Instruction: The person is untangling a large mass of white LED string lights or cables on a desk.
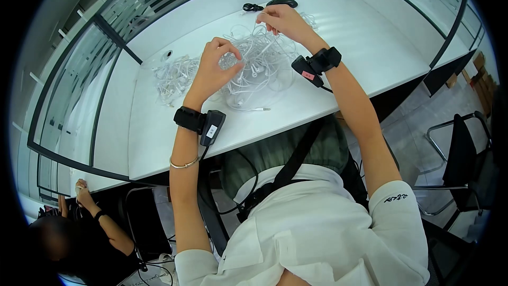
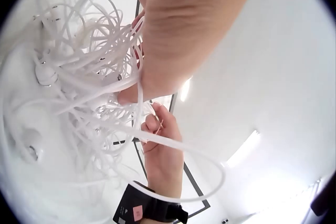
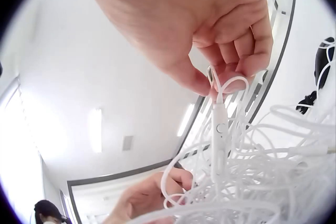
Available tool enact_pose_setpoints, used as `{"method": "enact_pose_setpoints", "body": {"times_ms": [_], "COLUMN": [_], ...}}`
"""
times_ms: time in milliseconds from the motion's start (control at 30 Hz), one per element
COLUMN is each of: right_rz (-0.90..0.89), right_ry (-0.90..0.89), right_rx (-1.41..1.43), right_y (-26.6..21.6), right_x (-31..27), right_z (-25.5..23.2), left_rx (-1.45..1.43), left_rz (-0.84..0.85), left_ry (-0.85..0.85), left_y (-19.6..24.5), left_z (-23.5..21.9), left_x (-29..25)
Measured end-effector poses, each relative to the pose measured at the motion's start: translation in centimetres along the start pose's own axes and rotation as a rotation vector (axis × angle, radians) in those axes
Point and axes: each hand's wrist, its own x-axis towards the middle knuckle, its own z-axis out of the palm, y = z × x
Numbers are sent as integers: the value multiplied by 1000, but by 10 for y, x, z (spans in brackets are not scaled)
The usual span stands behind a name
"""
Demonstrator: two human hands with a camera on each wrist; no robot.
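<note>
A person in a white shirt (image 1: pixel 312 222) sits at the white desk (image 1: pixel 365 37), and both bare hands are above a big heap of white earphone cables (image 1: pixel 262 66). This heap lies on the desk in front of the person, very tangled, with many loops that overlap.

The right hand (image 1: pixel 286 23) is at the far side of the heap. Its thumb and forefinger pinch a thin white cable (image 3: pixel 234 81), just above a slim white control piece (image 3: pixel 219 145) with a round button, which hangs down from the fingertips toward the tangle.

The left hand (image 1: pixel 216 69) is at the left part of the same heap, its thumb and fingers bent toward each other like a ring. I cannot tell if a cable is between these fingertips.

A smaller heap of white cables (image 1: pixel 177 77) lies on the desk to the left. A metal plug (image 1: pixel 263 109) lies near the front edge, apart from the thickest part of the tangle. Behind the right hand I see a black mouse (image 1: pixel 282 2), and just beside it a black bundled cord (image 1: pixel 252 7). On the left forearm there is a bracelet (image 1: pixel 184 164). A black chair (image 1: pixel 459 153) stands to the right, away from the desk.
</note>
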Motion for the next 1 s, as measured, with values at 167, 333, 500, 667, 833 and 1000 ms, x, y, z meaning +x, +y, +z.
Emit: {"method": "enact_pose_setpoints", "body": {"times_ms": [167, 333, 500, 667, 833, 1000], "right_rz": [-257, -595, -432, -328, -293, -364], "right_ry": [306, 168, -332, -415, -509, -515], "right_rx": [-237, -189, -271, -241, -331, -245], "right_y": [0, -30, -32, -16, -15, -18], "right_x": [-3, -8, -16, -13, -18, -17], "right_z": [10, 4, 7, -2, -6, -1], "left_rx": [-48, -122, -125, -35, -26, -20], "left_rz": [-18, -25, -73, -58, -64, -45], "left_ry": [50, 59, 5, 8, -22, -4], "left_y": [0, 0, 0, -3, 1, 0], "left_z": [2, 0, -2, 1, 0, 2], "left_x": [2, 1, 1, 1, 1, 0]}}
